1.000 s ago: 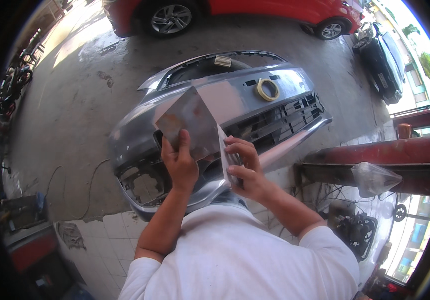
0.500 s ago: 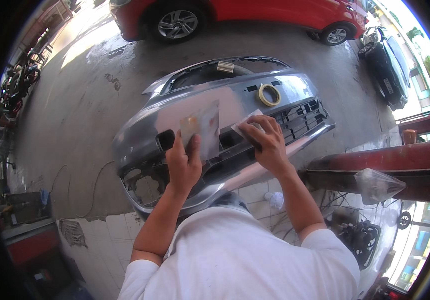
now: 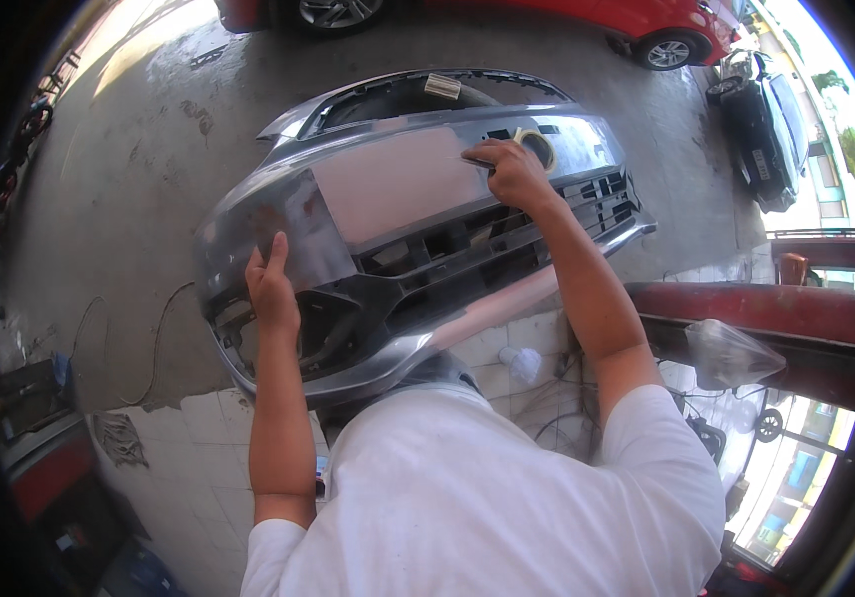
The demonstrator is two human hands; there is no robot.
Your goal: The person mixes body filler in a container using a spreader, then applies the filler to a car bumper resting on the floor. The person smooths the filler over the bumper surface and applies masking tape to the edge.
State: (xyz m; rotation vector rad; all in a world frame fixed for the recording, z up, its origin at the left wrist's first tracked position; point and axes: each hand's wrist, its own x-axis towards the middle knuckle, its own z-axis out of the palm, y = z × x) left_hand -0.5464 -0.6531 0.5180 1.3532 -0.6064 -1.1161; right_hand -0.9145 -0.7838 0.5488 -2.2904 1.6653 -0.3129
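Note:
A grey car bumper (image 3: 577, 134) lies before me, with a broad pink filler patch (image 3: 388, 184) on its upper face. My left hand (image 3: 273, 289) is closed on a translucent sheet (image 3: 320, 234) with a brownish smear, held over the bumper's left part. My right hand (image 3: 517, 174) is closed on a thin flat spreader (image 3: 478, 161), seen nearly edge-on at the right end of the pink patch. Whether the spreader touches the surface, I cannot tell. Just behind that hand, a roll of masking tape (image 3: 549, 149) rests on the bumper, partly covered by the fingers.
A small ribbed block (image 3: 442, 88) sits at the bumper's far edge. Beyond stands a red car (image 3: 537, 15), with a dark car (image 3: 766, 129) at far right. A red beam (image 3: 766, 308) with a clear plastic bag (image 3: 731, 353) is to my right. A hose (image 3: 156, 343) lies on the left floor.
My left hand has moved left with the sheet, uncovering the pink patch. My right hand has moved up and slightly left with the spreader to the patch's right end. The view has shifted slightly.

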